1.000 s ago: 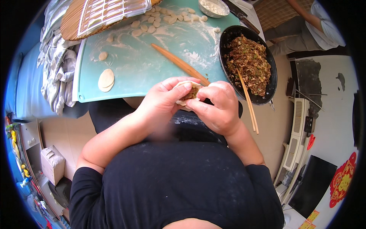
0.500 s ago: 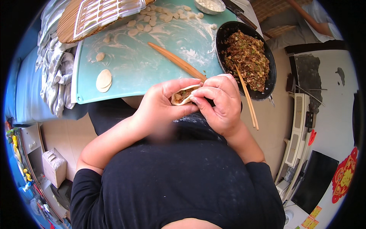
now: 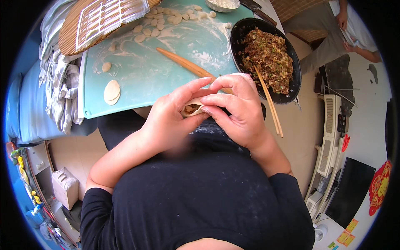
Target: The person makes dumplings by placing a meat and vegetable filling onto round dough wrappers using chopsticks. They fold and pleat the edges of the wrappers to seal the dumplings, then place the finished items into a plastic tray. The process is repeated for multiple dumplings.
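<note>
Dumpling (image 3: 193, 106) near black pan (image 3: 238, 52) of chopped filling (image 3: 271, 58)

a home: television (image 3: 351, 193), red wall decoration (image 3: 379, 189)

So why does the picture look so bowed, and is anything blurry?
Head view: the fisheye lens bends straight edges near its round, dark rim; head view: a soft smudge sits below the left hand, while the dumpling looks fairly clear; head view: white streaks on the mat look like flour, not glare.
</note>
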Tool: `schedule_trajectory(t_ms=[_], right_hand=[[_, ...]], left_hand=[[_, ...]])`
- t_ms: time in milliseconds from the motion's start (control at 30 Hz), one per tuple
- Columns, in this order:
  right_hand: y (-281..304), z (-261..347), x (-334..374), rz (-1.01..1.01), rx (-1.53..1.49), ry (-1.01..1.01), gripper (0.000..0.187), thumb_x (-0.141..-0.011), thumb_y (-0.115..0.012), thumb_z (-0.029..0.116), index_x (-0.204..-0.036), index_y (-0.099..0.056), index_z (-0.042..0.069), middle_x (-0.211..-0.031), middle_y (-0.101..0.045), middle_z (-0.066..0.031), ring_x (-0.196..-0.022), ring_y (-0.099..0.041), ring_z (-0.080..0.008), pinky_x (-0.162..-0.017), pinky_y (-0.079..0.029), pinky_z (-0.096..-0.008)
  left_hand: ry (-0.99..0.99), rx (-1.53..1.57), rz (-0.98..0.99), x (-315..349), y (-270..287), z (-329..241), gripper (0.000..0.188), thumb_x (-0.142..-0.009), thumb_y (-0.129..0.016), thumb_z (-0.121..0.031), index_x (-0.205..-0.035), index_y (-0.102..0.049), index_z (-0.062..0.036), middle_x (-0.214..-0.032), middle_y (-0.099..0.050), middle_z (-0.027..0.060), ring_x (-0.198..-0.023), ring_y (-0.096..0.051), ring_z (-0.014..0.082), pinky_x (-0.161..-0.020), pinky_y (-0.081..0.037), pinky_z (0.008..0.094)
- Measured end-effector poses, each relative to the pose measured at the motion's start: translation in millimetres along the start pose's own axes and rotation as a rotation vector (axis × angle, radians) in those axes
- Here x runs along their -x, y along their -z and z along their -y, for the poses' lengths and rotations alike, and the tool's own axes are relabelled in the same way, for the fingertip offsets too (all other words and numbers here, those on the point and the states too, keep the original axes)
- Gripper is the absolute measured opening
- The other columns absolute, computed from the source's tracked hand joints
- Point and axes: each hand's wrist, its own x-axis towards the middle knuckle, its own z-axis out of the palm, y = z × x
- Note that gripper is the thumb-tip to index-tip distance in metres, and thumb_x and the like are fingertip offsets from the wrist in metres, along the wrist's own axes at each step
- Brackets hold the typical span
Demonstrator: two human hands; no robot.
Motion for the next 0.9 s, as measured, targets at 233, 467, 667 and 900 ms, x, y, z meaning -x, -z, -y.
schedule_trajectory(t_ms=[233,467,667,900], right_hand=[[-9,-3,5,-0.09,0.149,0.161,0.016,-0.065,-0.067,0.007,-0.08,-0.063,0.007,-0.085,-0.059,-0.0034,-0.078,-0.054,-0.0224,-0.069,-0.043,-0.0356],[-11,-11,7,-0.126,0.063,0.087,0.022,-0.068,-0.069,0.015,-0.088,-0.063,0.006,-0.087,-0.059,-0.0055,-0.081,-0.054,-0.0236,-0.072,-0.043,-0.0347],[-3,-18,22,-0.075,-0.497,-0.373,0.035,-0.071,-0.073,0.012,-0.103,-0.06,0.003,-0.094,-0.059,-0.0078,-0.084,-0.056,-0.017,-0.075,-0.046,-0.0267],[-12,-9,20,-0.087,-0.86,-0.672,0.026,-0.074,-0.069,0.002,-0.099,-0.062,0.002,-0.088,-0.063,-0.003,-0.078,-0.056,-0.0074,-0.073,-0.046,-0.0215]], left_hand=[[0.015,0.022,-0.015,0,0,3,0.053,-0.072,-0.069,0.0,-0.121,-0.049,-0.0039,-0.107,-0.062,0.0128,-0.096,-0.061,0.0188,-0.081,-0.049,0.0281],[0.205,0.2,-0.104,6,3,10,0.04,-0.074,-0.067,0.003,-0.112,-0.055,-0.0009,-0.104,-0.062,0.0091,-0.094,-0.06,0.0133,-0.08,-0.049,0.0251],[0.148,0.628,-0.082,5,8,11,0.04,-0.076,-0.063,0.007,-0.115,-0.054,0.0002,-0.104,-0.062,0.0091,-0.094,-0.06,0.0136,-0.082,-0.049,0.0257],[0.064,0.57,-0.11,4,3,13,0.04,-0.074,-0.064,0.01,-0.112,-0.056,0.0012,-0.106,-0.06,0.0095,-0.097,-0.058,0.0155,-0.084,-0.048,0.0269]])
